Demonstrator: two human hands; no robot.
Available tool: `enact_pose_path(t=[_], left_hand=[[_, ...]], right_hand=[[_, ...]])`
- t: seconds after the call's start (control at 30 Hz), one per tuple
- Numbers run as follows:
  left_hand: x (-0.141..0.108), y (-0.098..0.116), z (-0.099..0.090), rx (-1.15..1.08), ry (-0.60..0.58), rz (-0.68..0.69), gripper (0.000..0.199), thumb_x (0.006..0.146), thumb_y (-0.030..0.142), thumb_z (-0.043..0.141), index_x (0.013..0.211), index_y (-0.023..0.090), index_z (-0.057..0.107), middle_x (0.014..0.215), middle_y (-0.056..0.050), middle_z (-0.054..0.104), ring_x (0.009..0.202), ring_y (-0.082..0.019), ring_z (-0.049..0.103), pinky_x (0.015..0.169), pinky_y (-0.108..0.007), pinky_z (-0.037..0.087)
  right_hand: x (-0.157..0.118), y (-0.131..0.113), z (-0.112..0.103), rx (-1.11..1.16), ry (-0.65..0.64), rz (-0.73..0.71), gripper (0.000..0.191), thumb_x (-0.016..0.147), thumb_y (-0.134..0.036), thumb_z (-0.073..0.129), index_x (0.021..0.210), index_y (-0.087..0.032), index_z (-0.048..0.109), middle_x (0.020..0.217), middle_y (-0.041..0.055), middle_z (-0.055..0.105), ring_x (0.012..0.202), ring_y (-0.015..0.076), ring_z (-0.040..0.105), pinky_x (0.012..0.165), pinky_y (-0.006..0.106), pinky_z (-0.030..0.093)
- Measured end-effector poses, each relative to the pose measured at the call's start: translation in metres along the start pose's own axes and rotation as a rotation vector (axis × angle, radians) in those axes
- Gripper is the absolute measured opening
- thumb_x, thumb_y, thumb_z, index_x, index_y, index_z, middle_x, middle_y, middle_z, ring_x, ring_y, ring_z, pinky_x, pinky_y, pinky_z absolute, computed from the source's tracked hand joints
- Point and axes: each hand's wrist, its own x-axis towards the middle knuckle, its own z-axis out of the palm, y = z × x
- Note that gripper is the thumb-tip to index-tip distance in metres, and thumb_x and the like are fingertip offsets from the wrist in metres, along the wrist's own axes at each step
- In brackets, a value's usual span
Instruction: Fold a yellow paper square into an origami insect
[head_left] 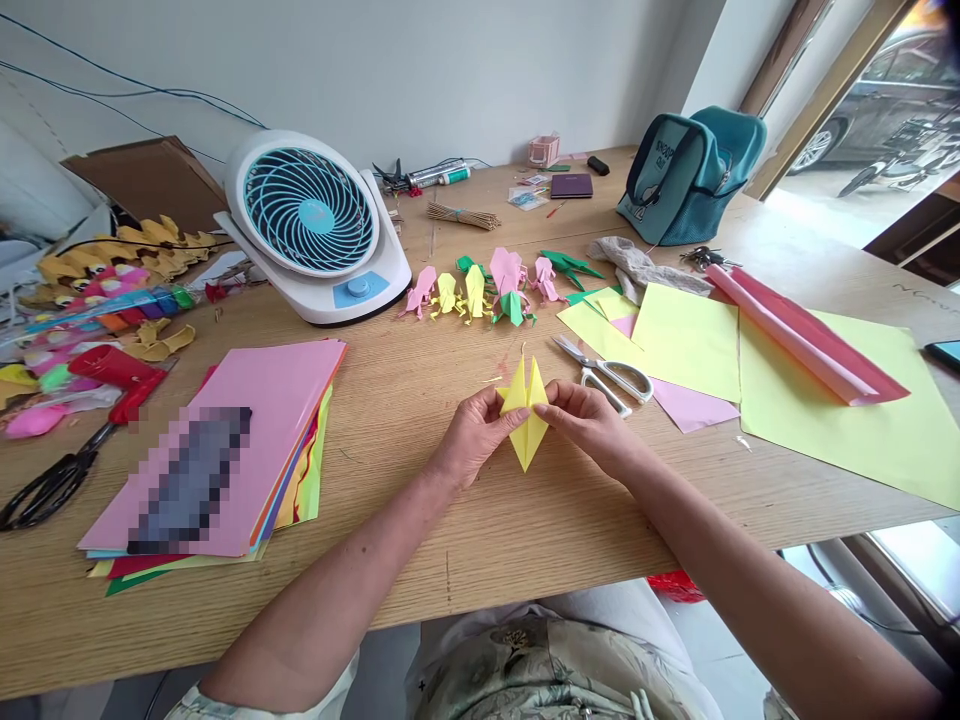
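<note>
A piece of folded yellow paper (pixel 527 440) is held upright between my two hands, just above the front half of the table. It has a kite-like outline, with a split point at the top and a single point below. My left hand (pixel 480 425) pinches its left edge, thumb on the near face. On the other edge, my right hand (pixel 581 415) grips with thumb and fingers. White-handled scissors (pixel 615 378) lie open just beyond my right hand. Behind the paper stands a row of small folded paper figures (pixel 476 290) in pink, yellow and green.
To the left lie a stack of coloured paper (pixel 285 400) and black-handled scissors (pixel 67 475). A white fan (pixel 311 215) stands behind them. Yellow sheets (pixel 690 335), a rolled red-pink sheet (pixel 817 340), a grey cloth (pixel 641 265) and a teal bag (pixel 686 185) occupy the right.
</note>
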Motion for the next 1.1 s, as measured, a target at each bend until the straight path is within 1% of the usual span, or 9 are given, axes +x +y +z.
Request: enact_pose_path(t=[0.2, 0.33, 0.57, 0.67, 0.77, 0.87, 0.97, 1.03, 1.1], left_hand=[[0.001, 0.001, -0.003, 0.049, 0.013, -0.065, 0.038, 0.061, 0.038, 0.086, 0.085, 0.014, 0.068, 0.076, 0.001, 0.066, 0.07, -0.011, 0.058, 0.07, -0.023, 0.046], [0.001, 0.003, -0.004, 0.059, 0.006, -0.104, 0.043, 0.057, 0.039, 0.088, 0.085, 0.014, 0.068, 0.077, 0.0, 0.067, 0.069, -0.012, 0.059, 0.069, -0.025, 0.047], [-0.001, 0.011, -0.003, 0.017, 0.035, -0.017, 0.028, 0.064, 0.032, 0.083, 0.077, 0.014, 0.066, 0.07, 0.004, 0.061, 0.065, -0.008, 0.053, 0.064, -0.02, 0.042], [0.0, 0.01, -0.003, -0.017, 0.012, -0.008, 0.027, 0.065, 0.031, 0.083, 0.078, 0.014, 0.066, 0.073, 0.003, 0.062, 0.067, -0.009, 0.054, 0.067, -0.021, 0.043], [0.0, 0.008, -0.003, -0.047, -0.011, -0.047, 0.032, 0.064, 0.034, 0.084, 0.083, 0.014, 0.068, 0.078, 0.001, 0.065, 0.072, -0.011, 0.058, 0.071, -0.023, 0.046], [0.001, 0.005, -0.004, -0.044, -0.012, -0.095, 0.038, 0.061, 0.039, 0.086, 0.082, 0.013, 0.068, 0.079, -0.001, 0.067, 0.071, -0.013, 0.059, 0.071, -0.026, 0.047], [0.002, 0.004, -0.005, 0.013, 0.01, -0.079, 0.037, 0.061, 0.04, 0.086, 0.079, 0.012, 0.068, 0.077, -0.001, 0.066, 0.068, -0.012, 0.058, 0.068, -0.025, 0.046], [0.002, 0.003, -0.006, 0.06, 0.024, -0.032, 0.034, 0.063, 0.039, 0.085, 0.077, 0.013, 0.068, 0.073, 0.001, 0.064, 0.065, -0.011, 0.055, 0.066, -0.024, 0.045], [0.002, 0.004, -0.006, 0.098, 0.043, 0.028, 0.031, 0.065, 0.038, 0.083, 0.074, 0.013, 0.067, 0.07, 0.002, 0.062, 0.063, -0.009, 0.053, 0.063, -0.022, 0.043]], right_hand=[[0.001, 0.008, -0.002, -0.157, -0.01, -0.003, 0.038, 0.076, -0.053, 0.073, 0.073, -0.018, 0.057, 0.067, -0.0009, 0.055, 0.06, 0.0117, 0.043, 0.054, 0.027, 0.032], [0.0, 0.01, -0.002, -0.178, -0.046, -0.002, 0.035, 0.078, -0.051, 0.071, 0.077, -0.018, 0.058, 0.068, -0.0009, 0.055, 0.06, 0.0119, 0.044, 0.055, 0.027, 0.033], [-0.002, 0.002, 0.002, -0.152, -0.114, -0.005, 0.039, 0.08, -0.057, 0.066, 0.086, -0.02, 0.057, 0.078, 0.0011, 0.057, 0.07, 0.015, 0.05, 0.06, 0.026, 0.039], [-0.002, 0.002, 0.002, -0.228, -0.127, 0.004, 0.044, 0.085, -0.062, 0.057, 0.077, -0.019, 0.056, 0.071, 0.0, 0.053, 0.066, 0.014, 0.046, 0.058, 0.026, 0.036], [-0.002, 0.004, 0.001, -0.289, -0.113, -0.016, 0.049, 0.09, -0.063, 0.049, 0.073, -0.017, 0.056, 0.066, -0.0013, 0.048, 0.062, 0.0122, 0.041, 0.056, 0.025, 0.032], [-0.002, 0.004, 0.001, -0.374, -0.1, -0.033, 0.051, 0.089, -0.063, 0.05, 0.066, -0.017, 0.051, 0.06, -0.0037, 0.039, 0.057, 0.0097, 0.032, 0.052, 0.025, 0.025], [-0.004, -0.001, 0.003, -0.413, -0.092, -0.034, 0.053, 0.088, -0.063, 0.052, 0.062, -0.018, 0.045, 0.058, -0.005, 0.032, 0.055, 0.0083, 0.027, 0.05, 0.025, 0.022], [-0.004, -0.003, 0.004, -0.38, -0.1, -0.026, 0.052, 0.086, -0.063, 0.054, 0.063, -0.017, 0.049, 0.058, -0.0046, 0.035, 0.055, 0.0082, 0.03, 0.05, 0.024, 0.023], [-0.004, -0.003, 0.004, -0.315, -0.138, 0.003, 0.051, 0.084, -0.065, 0.057, 0.068, -0.016, 0.056, 0.061, -0.0029, 0.045, 0.057, 0.009, 0.037, 0.052, 0.024, 0.028]])
